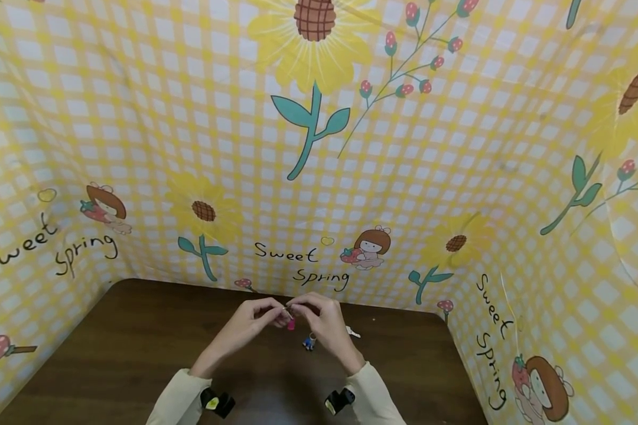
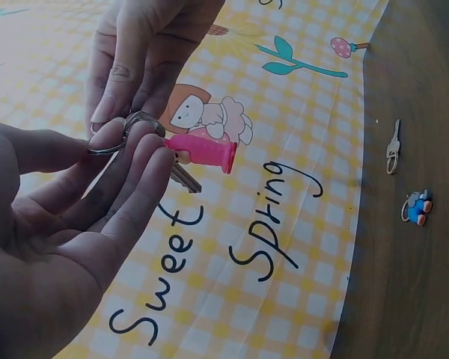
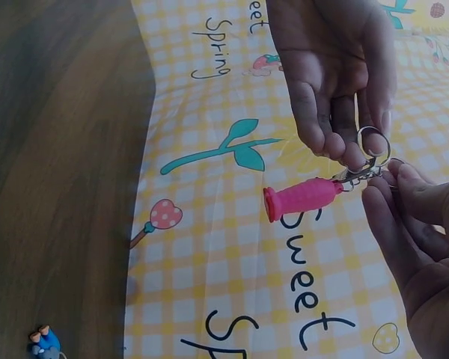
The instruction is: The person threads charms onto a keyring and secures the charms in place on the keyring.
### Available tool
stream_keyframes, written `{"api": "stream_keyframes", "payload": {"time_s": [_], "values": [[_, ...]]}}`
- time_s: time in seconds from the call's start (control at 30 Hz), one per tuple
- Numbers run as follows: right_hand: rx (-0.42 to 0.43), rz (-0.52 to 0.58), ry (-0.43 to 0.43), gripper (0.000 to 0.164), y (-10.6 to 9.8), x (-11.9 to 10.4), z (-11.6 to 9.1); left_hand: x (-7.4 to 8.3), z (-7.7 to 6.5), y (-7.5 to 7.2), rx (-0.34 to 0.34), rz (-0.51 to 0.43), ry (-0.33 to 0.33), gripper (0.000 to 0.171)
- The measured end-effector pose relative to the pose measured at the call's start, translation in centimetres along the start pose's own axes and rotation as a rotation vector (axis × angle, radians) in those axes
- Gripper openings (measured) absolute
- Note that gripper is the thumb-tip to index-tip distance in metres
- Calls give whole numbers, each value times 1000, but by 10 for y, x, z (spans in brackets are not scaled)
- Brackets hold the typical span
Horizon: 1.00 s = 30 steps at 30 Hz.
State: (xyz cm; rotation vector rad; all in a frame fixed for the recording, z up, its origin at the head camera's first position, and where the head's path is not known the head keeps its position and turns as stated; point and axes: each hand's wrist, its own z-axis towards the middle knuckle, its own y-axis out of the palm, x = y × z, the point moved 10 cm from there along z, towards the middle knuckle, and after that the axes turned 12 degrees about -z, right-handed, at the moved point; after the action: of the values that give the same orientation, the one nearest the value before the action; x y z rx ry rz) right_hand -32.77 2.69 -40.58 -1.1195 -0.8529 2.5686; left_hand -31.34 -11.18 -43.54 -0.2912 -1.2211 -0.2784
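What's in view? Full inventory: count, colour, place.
metal ring: at least one, silver, between both hands' fingertips
pink charm: one, pink, hanging by the fingertips
held key: one visible, metallic, beside the pink charm
loose key: one, silver, small ring attached, on table right of right hand
figure keychain: one, mostly blue, on table near right wrist
table: one, dark brown, under the hands
checked cloth: yellow-white, printed, around the table
wrist devices: two, black, one per wrist
sleeves: two, cream, on forearms
left hand: one, bare, pinching metal ring
right hand: one, bare, pinching same cluster
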Motion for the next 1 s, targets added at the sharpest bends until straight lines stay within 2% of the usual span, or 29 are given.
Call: {"api": "stream_keyframes", "payload": {"time_s": [1.0], "values": [[-21, -6, 40, 9, -1, 6, -1, -4, 4, 4, -26, -127, -32, 29]]}}
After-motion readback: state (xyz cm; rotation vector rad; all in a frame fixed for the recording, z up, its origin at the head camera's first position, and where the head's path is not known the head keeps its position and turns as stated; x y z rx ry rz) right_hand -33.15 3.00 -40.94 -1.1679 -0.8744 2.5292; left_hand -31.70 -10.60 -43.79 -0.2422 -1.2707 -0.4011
